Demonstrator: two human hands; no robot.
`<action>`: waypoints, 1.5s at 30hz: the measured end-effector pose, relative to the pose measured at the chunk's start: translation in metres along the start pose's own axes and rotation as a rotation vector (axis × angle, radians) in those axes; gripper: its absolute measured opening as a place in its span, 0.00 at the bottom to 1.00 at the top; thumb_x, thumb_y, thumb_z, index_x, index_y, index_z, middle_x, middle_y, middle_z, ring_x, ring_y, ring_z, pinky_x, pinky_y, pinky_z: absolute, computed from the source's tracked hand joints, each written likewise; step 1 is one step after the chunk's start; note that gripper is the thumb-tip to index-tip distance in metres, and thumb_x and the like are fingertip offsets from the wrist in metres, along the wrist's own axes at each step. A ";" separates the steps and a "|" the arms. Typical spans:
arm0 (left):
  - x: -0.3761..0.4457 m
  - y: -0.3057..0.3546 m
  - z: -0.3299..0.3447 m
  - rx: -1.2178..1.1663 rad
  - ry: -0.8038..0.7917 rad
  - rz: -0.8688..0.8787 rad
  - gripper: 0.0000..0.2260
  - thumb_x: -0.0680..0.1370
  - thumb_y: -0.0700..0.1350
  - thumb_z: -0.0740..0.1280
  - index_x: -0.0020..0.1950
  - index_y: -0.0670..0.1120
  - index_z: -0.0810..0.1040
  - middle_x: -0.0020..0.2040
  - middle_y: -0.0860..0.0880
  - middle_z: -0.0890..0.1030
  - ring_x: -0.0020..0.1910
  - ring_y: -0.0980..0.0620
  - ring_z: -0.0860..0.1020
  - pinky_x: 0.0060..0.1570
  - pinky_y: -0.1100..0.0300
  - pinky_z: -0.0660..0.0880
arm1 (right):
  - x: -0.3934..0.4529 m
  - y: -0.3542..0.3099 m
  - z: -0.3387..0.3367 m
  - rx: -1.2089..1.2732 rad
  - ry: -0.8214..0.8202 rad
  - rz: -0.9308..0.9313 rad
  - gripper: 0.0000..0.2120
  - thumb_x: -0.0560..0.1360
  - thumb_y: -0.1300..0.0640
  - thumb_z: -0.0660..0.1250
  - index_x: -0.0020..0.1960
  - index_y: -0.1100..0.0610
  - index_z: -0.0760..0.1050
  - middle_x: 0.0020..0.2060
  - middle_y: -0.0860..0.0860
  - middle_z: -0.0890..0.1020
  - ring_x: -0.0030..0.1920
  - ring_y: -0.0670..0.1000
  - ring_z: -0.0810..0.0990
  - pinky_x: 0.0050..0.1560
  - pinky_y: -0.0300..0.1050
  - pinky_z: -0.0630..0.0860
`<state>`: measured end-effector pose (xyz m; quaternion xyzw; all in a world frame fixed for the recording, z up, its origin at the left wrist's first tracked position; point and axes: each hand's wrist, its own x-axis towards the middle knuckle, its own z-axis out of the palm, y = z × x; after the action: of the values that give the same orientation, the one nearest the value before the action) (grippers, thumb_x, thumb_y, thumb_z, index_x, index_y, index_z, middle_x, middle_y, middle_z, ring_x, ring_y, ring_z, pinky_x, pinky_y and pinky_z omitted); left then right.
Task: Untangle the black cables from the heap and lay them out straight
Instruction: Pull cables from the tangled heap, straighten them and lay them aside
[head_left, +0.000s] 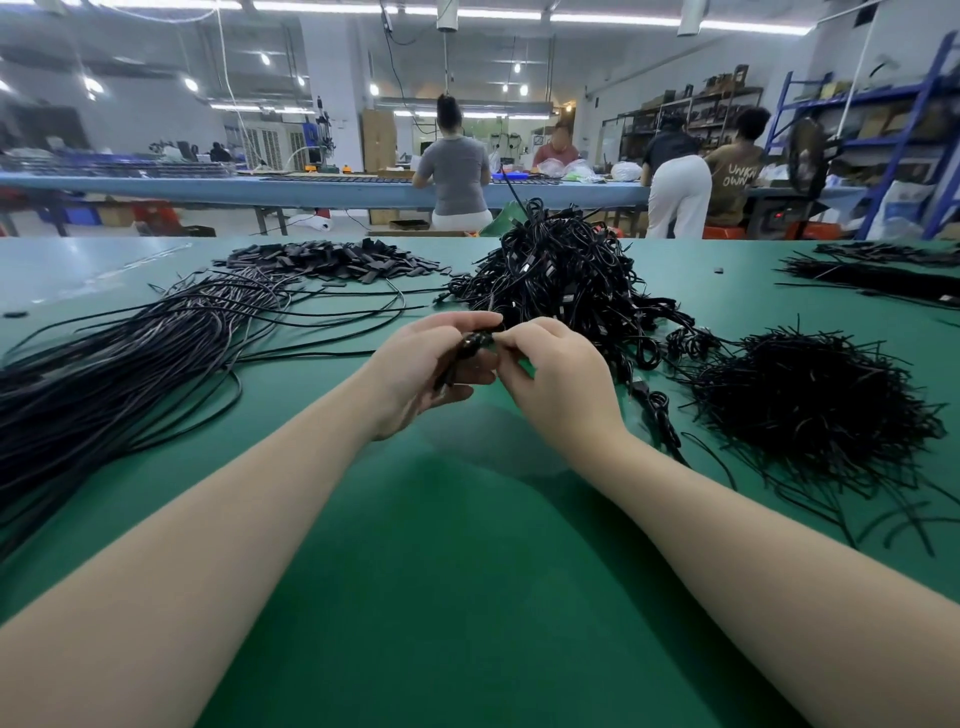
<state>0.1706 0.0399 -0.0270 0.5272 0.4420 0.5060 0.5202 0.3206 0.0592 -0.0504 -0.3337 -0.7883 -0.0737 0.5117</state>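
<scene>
A tall heap of tangled black cables (558, 275) rises at the middle back of the green table (457, 571). In front of it my left hand (426, 369) and my right hand (553, 374) meet over a small coiled black cable (474, 344). The left hand cradles the coil in curled fingers, and the right hand pinches it from the right. A wide sheaf of straightened black cables (119, 364) lies stretched along the table's left side.
A mound of short black ties (810, 400) sits at the right. A flat pile of black strips (332, 260) lies at the back left, more cable bundles (878, 270) at the far right. Several people work at a blue bench (208, 188) beyond the table.
</scene>
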 end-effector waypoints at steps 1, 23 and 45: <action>0.001 -0.002 0.000 0.052 0.013 0.044 0.20 0.79 0.34 0.53 0.54 0.52 0.81 0.39 0.51 0.83 0.37 0.56 0.80 0.36 0.63 0.73 | 0.000 0.001 0.000 0.006 -0.009 0.025 0.05 0.72 0.65 0.69 0.47 0.64 0.82 0.43 0.58 0.83 0.39 0.61 0.81 0.39 0.54 0.77; 0.008 -0.021 -0.019 0.672 0.191 0.437 0.08 0.72 0.48 0.74 0.50 0.57 0.83 0.48 0.57 0.83 0.45 0.62 0.78 0.45 0.67 0.73 | 0.003 0.002 0.004 0.256 -0.107 0.252 0.04 0.73 0.66 0.69 0.45 0.60 0.82 0.37 0.46 0.78 0.38 0.42 0.74 0.41 0.26 0.68; 0.006 -0.003 -0.007 -0.377 0.013 -0.354 0.11 0.80 0.43 0.57 0.39 0.47 0.71 0.25 0.55 0.71 0.20 0.61 0.70 0.19 0.68 0.70 | 0.003 -0.004 0.002 -0.010 -0.113 -0.140 0.03 0.70 0.68 0.67 0.41 0.68 0.79 0.36 0.62 0.80 0.33 0.62 0.78 0.35 0.53 0.76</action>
<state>0.1646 0.0467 -0.0299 0.3319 0.4285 0.4839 0.6870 0.3160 0.0583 -0.0473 -0.2838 -0.8369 -0.0943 0.4584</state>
